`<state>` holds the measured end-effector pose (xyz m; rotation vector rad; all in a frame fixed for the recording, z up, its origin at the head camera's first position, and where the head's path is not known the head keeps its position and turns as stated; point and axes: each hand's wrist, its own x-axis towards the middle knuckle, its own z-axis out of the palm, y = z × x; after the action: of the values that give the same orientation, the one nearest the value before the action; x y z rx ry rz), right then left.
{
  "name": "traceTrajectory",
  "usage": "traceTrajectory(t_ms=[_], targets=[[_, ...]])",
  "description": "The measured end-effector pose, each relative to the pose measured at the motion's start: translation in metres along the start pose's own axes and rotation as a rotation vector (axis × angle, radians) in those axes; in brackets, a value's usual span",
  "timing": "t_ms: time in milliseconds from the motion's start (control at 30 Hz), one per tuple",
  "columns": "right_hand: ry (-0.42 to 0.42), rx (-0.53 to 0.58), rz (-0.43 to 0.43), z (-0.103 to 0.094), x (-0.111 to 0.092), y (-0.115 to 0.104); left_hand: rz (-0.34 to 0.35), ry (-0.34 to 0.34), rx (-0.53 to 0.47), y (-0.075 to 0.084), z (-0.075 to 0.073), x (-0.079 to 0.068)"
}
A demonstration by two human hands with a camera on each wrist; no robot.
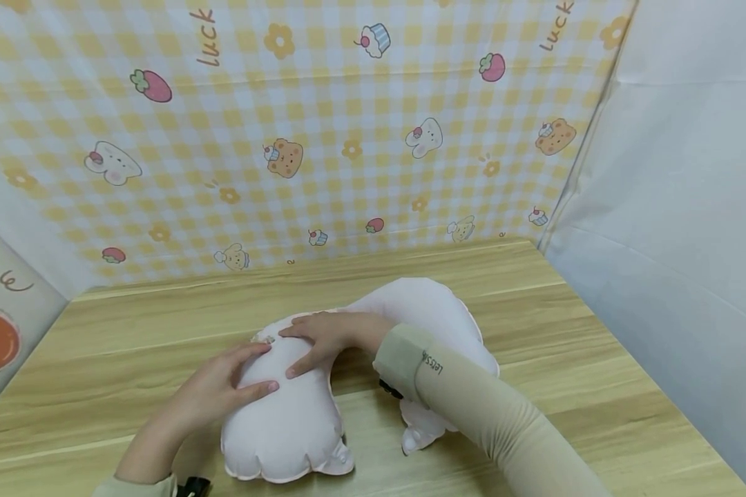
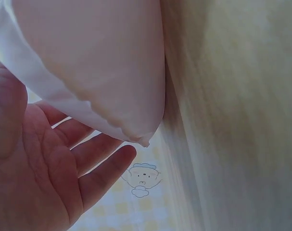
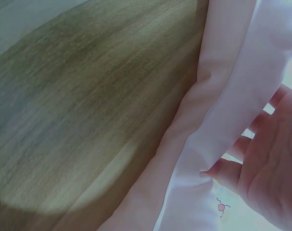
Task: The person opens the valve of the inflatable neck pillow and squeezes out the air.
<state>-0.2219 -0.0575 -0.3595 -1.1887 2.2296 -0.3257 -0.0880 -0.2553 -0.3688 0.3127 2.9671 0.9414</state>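
Observation:
A pale pink, puffed-up U-shaped neck pillow (image 1: 286, 428) lies on the wooden table, its two ends toward me. My left hand (image 1: 214, 386) rests on the outer side of its left arm, thumb and fingers spread apart. Across the pillow from the right reaches my right hand (image 1: 326, 335), fingers spread on top of the same left arm near a small clear piece (image 1: 264, 339) that looks like a valve. In the left wrist view the left fingers (image 2: 105, 175) lie straight along the pillow's seam. The right fingers (image 3: 225, 173) touch the pillow's side in the right wrist view.
The wood-grain table (image 1: 572, 386) extends on both sides of the pillow. Behind it hangs a yellow checked cloth (image 1: 348, 186) with cartoon prints. A white sheet (image 1: 677, 207) borders the right, and a printed panel (image 1: 12, 304) stands at the left.

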Motion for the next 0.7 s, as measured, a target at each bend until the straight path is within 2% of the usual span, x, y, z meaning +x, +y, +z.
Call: traceTrajectory(t_ms=[300,400,600,700], targets=[[0.003,-0.023,-0.014,0.001,0.001,0.002,0.004,-0.004,0.001,0.002,0.0,-0.001],[0.008,-0.027,-0.043,-0.002,-0.002,0.001,0.004,-0.009,0.003,0.002,-0.002,-0.002],[0.064,-0.01,-0.094,-0.021,-0.011,-0.002,-0.05,0.008,-0.016,0.011,-0.015,-0.011],[0.105,-0.027,-0.125,-0.031,-0.014,-0.004,-0.039,0.04,-0.015,0.015,-0.019,-0.015]])
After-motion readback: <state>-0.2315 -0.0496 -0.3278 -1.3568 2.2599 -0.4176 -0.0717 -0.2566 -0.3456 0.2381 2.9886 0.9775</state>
